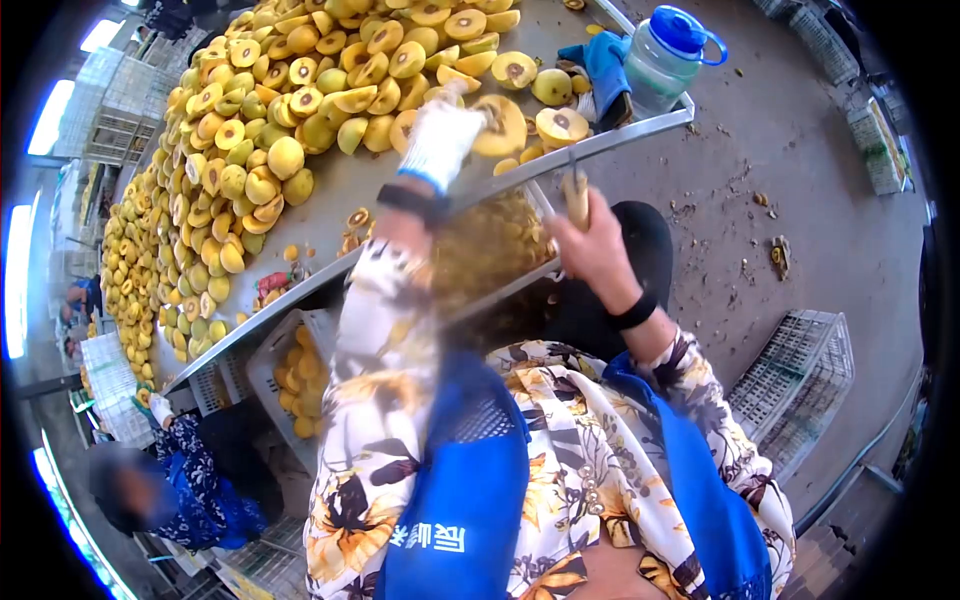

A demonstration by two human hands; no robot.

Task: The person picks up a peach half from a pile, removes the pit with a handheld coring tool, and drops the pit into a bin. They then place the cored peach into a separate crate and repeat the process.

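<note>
My left hand (445,140), in a white knitted glove, is over the metal table's near edge and blurred by motion. Its fingers close on a halved yellow fruit (503,128) with a brown core, also smeared. My bare right hand (595,240) grips a wooden-handled tool (576,200) just outside the table rim. The tool's thin metal end points up past the rim; its exact shape is hard to make out. Another fruit half (562,126) lies cut side up beside the left hand. Below the rim, between my arms, sits a crate (545,200) of yellowish scraps.
A large heap of halved yellow fruit (300,110) covers the table (340,185). A blue-lidded water jug (662,62) and blue cloth (605,70) occupy its right corner. Crates (795,375) stand on the littered floor. Another person (190,480) works at lower left, near a fruit crate (262,375).
</note>
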